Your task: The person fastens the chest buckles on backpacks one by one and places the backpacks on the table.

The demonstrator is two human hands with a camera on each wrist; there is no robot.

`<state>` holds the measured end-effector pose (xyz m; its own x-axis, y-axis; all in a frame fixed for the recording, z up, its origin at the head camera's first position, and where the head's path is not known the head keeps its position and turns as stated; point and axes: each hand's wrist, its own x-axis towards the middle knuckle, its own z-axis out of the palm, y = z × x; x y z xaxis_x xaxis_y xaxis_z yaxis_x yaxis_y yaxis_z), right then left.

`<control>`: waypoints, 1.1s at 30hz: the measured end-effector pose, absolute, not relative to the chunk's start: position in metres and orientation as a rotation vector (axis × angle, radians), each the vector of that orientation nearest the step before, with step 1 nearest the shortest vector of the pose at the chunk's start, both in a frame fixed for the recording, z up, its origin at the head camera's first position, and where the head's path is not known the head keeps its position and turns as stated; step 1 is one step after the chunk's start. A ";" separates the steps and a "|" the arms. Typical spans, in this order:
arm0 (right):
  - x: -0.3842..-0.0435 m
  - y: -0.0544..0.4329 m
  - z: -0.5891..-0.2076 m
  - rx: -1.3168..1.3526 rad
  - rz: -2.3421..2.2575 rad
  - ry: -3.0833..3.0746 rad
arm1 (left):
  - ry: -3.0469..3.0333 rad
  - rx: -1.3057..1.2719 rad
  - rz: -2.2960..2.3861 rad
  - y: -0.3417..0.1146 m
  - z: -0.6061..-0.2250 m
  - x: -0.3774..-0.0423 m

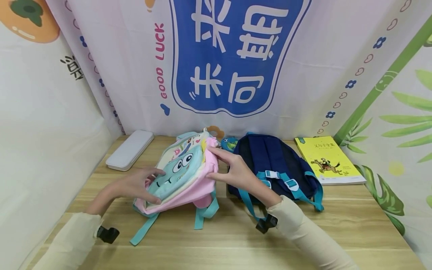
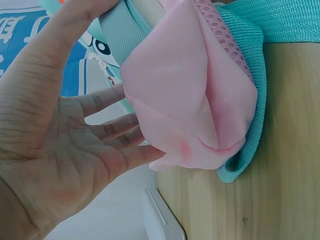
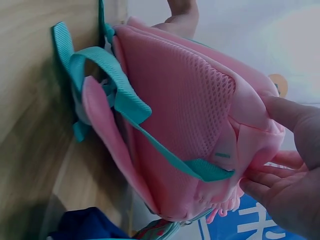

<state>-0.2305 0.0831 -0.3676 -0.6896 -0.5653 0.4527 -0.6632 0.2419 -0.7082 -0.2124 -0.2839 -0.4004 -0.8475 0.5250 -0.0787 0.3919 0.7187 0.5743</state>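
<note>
A pink backpack (image 1: 189,187) with a teal cartoon-face front pocket (image 1: 177,170) leans tilted on the table, its right side raised. My left hand (image 1: 136,185) holds its lower left end, thumb and fingers spread apart on it. In the left wrist view, the fingers (image 2: 107,130) lie fairly straight with their tips against the pink fabric. With the thumb and fingers on opposite faces, my right hand (image 1: 234,168) grips the upper right side. The right wrist view shows a mesh side panel (image 3: 190,95) and the teal straps (image 3: 170,155) hanging loose.
Close on the right lies a navy backpack (image 1: 273,157) with teal straps and buckles. Beyond it sits a yellow book (image 1: 327,161). At the back left is a white case (image 1: 129,150). Printed cloth (image 1: 135,93) encloses the wooden table (image 1: 236,240).
</note>
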 end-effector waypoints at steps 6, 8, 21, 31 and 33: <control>-0.236 0.086 -0.356 1.180 1.417 -2.437 | 2.711 0.720 0.834 -0.277 -0.407 -0.215; -0.238 0.089 -0.351 1.169 1.414 -2.460 | 2.707 0.710 0.857 -0.274 -0.408 -0.217; -0.252 0.106 -0.313 1.139 1.289 -2.611 | 2.670 0.764 1.018 -0.242 -0.418 -0.228; -0.262 0.115 -0.287 1.191 1.194 -2.695 | 2.615 0.758 1.106 -0.217 -0.420 -0.233; -0.264 0.116 -0.281 1.212 1.199 -2.683 | 2.594 0.754 1.134 -0.211 -0.421 -0.234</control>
<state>-0.2639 0.1158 -0.2813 -0.7086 -0.6576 0.2558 -0.6293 0.4249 -0.6507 -0.2340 -0.2114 -0.4207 -0.8467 0.5320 0.0108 0.3690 0.5725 0.7322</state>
